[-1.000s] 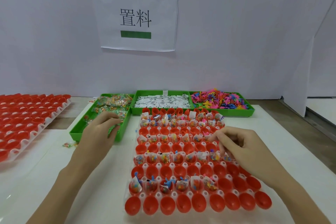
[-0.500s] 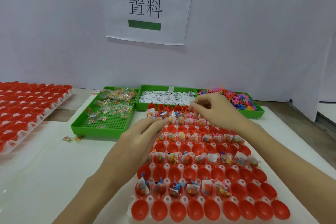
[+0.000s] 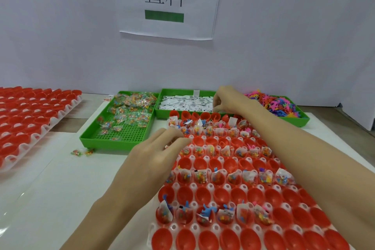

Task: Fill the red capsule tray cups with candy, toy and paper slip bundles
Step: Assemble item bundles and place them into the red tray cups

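Right hand (image 3: pixel 225 99) curls over the paper slips (image 3: pixel 186 103), grip unclear; left hand (image 3: pixel 160 152) pinches something small above the red capsule tray (image 3: pixel 229 186). Three green bins (image 3: pixel 113 140) behind.

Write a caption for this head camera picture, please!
Left hand drops a bundle into the red capsule tray while right hand picks paper slips.

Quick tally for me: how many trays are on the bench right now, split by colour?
Green supply trays: 3, holding candy packets, paper slips and plastic toys
Red capsule trays: 2, the working one and a spare at the left
Total: 5
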Available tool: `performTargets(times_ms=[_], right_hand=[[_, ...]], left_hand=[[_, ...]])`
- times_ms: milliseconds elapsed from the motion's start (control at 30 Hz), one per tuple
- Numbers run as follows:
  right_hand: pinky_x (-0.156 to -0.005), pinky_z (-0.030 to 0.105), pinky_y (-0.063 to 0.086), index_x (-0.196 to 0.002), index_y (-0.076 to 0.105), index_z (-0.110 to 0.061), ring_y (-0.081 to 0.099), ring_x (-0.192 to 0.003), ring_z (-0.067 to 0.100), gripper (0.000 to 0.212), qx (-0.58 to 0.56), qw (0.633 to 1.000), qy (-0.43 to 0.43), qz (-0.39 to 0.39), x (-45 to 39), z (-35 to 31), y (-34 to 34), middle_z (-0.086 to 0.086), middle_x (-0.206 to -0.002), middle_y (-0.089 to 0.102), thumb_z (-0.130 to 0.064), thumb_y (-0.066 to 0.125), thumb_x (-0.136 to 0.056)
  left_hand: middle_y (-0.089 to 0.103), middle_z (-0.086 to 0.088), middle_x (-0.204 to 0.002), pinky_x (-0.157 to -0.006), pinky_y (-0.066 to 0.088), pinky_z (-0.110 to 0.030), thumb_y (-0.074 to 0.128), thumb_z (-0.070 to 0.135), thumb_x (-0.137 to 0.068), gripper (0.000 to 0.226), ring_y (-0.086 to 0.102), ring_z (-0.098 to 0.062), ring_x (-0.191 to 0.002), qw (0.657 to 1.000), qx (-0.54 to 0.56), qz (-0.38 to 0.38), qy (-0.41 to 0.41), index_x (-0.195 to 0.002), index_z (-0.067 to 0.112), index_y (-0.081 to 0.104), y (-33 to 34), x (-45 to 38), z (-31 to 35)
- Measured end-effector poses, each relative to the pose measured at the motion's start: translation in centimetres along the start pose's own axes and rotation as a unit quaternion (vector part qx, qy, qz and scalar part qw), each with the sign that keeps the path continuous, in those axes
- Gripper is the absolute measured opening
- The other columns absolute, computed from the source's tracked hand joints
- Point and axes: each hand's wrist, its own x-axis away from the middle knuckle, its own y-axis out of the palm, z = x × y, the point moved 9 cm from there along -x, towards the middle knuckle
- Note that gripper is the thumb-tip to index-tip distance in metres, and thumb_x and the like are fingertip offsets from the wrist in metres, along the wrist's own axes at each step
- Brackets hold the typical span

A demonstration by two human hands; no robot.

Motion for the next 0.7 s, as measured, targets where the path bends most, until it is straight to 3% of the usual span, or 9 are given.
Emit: performTargets(times_ms=[100,167,233,300,367,433,467,567,700], right_hand=[[-0.065,0.033,0.054,-0.079,0.075,-0.001,0.063,-0.065,0.023,0.011,0.032,0.999,0.002,0.002,0.4,-0.4,-0.1,0.014,-0.076,0.071,0.001,0.068,-0.086],[-0.053,0.034,0.044,-0.056,0.054,-0.003,0.044,-0.052,0.030,0.029,0.057,0.998,0.006,0.012,0.8,-0.6,-0.3,0.017,-0.054,0.046,0.007,0.059,-0.082],[-0.049,0.031,0.032,-0.052,0.035,-0.012,0.031,-0.050,0.023,0.039,0.074,0.997,-0.007,0.015,1.1,-1.1,-0.5,0.006,-0.049,0.029,0.009,0.055,-0.079],[-0.051,0.036,0.038,-0.051,0.040,-0.007,0.037,-0.048,0.029,0.036,0.064,0.998,0.006,0.013,1.2,-0.7,-0.5,0.011,-0.048,0.036,0.010,0.054,-0.080],[-0.064,0.044,0.053,-0.066,0.064,0.010,0.062,-0.065,0.042,0.019,0.024,0.999,0.037,0.023,1.2,0.1,-0.6,0.028,-0.067,0.064,0.010,0.056,-0.083],[-0.078,0.041,0.058,-0.092,0.074,0.011,0.071,-0.086,0.034,0.014,-0.005,0.999,0.034,0.039,1.1,0.3,-1.0,0.026,-0.097,0.074,0.005,0.062,-0.090],[-0.078,0.037,0.056,-0.097,0.076,0.008,0.071,-0.084,0.027,0.014,-0.014,0.998,0.033,0.045,1.1,0.4,-1.2,0.022,-0.101,0.076,0.001,0.065,-0.092],[-0.075,0.028,0.048,-0.098,0.078,0.001,0.062,-0.076,0.013,0.014,-0.038,0.997,0.035,0.055,1.1,0.7,-1.4,0.013,-0.103,0.077,-0.009,0.070,-0.094],[-0.079,0.035,0.054,-0.094,0.077,0.002,0.070,-0.083,0.028,0.026,-0.066,0.995,0.049,0.059,1.4,1.2,-1.3,0.013,-0.094,0.076,-0.024,0.070,-0.095]], left_hand=[[0.060,0.001,-0.112,-0.061,0.056,-0.036,0.084,-0.015,-0.070,0.054,0.062,-0.019,-0.094,1.000,0.007,0.000,-0.002,-0.115,0.010,0.069,-0.1,0.0,0.1],[0.060,0.002,-0.111,-0.060,0.056,-0.036,0.084,-0.014,-0.070,0.053,0.061,-0.018,-0.093,1.000,0.012,-0.002,-0.009,-0.115,0.011,0.069,-0.2,-0.1,0.1],[0.060,0.003,-0.111,-0.060,0.056,-0.037,0.083,-0.014,-0.072,0.051,0.062,-0.018,-0.092,1.000,0.017,-0.002,-0.017,-0.114,0.011,0.069,-0.3,-0.1,0.0],[0.062,0.003,-0.110,-0.060,0.056,-0.038,0.082,-0.013,-0.074,0.048,0.063,-0.018,-0.091,0.999,0.021,-0.005,-0.025,-0.114,0.011,0.070,-0.3,-0.1,-0.2],[0.063,0.002,-0.110,-0.061,0.057,-0.038,0.082,-0.012,-0.076,0.045,0.063,-0.019,-0.092,0.999,0.023,-0.007,-0.032,-0.114,0.010,0.071,-0.3,-0.1,-0.4],[0.064,0.002,-0.109,-0.061,0.058,-0.038,0.081,-0.010,-0.077,0.041,0.064,-0.019,-0.092,0.999,0.024,-0.006,-0.037,-0.112,0.009,0.071,-0.3,-0.1,-0.5],[0.064,0.002,-0.109,-0.061,0.058,-0.038,0.081,-0.010,-0.078,0.039,0.064,-0.018,-0.091,0.999,0.024,-0.004,-0.039,-0.111,0.009,0.072,-0.4,-0.1,-0.5],[0.065,0.001,-0.109,-0.062,0.058,-0.038,0.081,-0.008,-0.079,0.037,0.064,-0.018,-0.091,0.999,0.021,-0.001,-0.042,-0.111,0.009,0.072,-0.5,-0.1,-0.7],[0.064,0.001,-0.108,-0.062,0.058,-0.039,0.080,-0.008,-0.079,0.038,0.064,-0.019,-0.091,0.999,0.017,-0.005,-0.046,-0.112,0.009,0.071,-0.3,-0.1,-0.9]])
